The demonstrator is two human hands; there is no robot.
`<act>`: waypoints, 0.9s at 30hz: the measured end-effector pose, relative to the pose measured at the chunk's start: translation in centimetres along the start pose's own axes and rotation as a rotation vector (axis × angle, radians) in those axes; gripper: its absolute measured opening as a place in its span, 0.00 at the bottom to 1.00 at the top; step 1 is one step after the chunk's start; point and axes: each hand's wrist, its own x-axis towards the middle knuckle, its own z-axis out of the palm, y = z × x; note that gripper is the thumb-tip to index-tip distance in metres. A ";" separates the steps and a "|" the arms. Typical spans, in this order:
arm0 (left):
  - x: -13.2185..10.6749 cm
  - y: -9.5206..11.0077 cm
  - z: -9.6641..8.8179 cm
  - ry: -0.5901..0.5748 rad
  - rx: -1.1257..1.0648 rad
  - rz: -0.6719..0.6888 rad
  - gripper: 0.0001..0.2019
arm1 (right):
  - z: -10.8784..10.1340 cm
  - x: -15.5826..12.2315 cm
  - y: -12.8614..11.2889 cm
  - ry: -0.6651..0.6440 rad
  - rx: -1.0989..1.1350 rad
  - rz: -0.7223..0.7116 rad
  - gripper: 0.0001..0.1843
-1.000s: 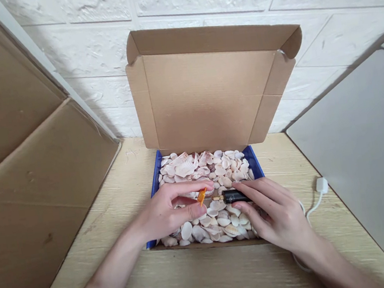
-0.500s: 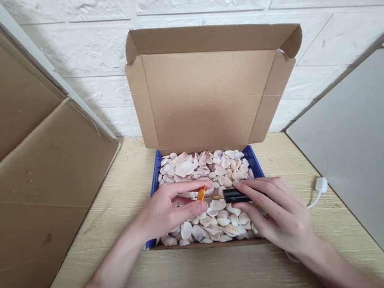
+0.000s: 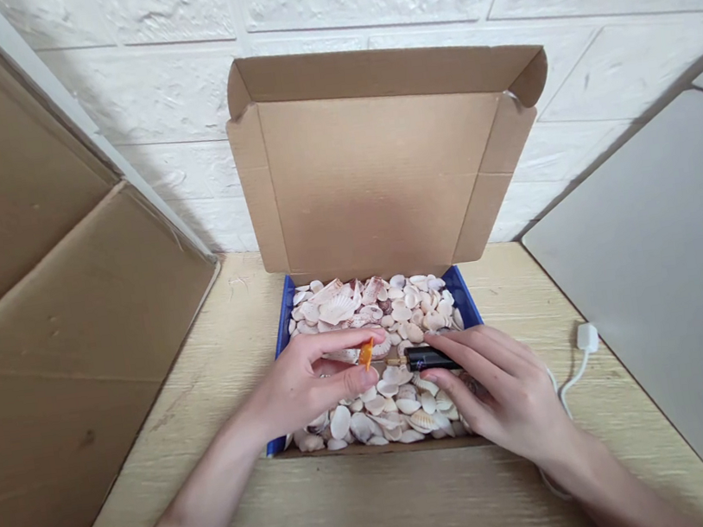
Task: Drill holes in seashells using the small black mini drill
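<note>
A small, bright orange piece [image 3: 366, 354], thin and perhaps a shell, is pinched upright between the thumb and fingers of my left hand [image 3: 315, 378]. My right hand [image 3: 505, 381] is closed around a black mini drill [image 3: 427, 358] with a brass-coloured chuck. The drill lies level and points left at the orange piece; its bit is too thin to tell whether it touches. Both hands are above a box of pale seashells [image 3: 367, 425], some of them hidden beneath my fingers.
The box's cardboard lid [image 3: 379, 181] stands raised at the back, and its blue side wall [image 3: 466, 295] shows at right. A white cable [image 3: 574, 380] with a plug [image 3: 588, 337] lies right of my hand. Cardboard [image 3: 78, 363] rises at left, a grey panel [image 3: 664, 254] at right.
My right hand has turned slightly with the drill, and a purple mark now shows on its body. More of the white cable is visible beside it. The left hand holds nearly still.
</note>
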 end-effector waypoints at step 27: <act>0.1 0.0 0.0 0.018 -0.004 0.011 0.21 | 0.2 0.0 0.1 0.008 0.001 0.008 0.16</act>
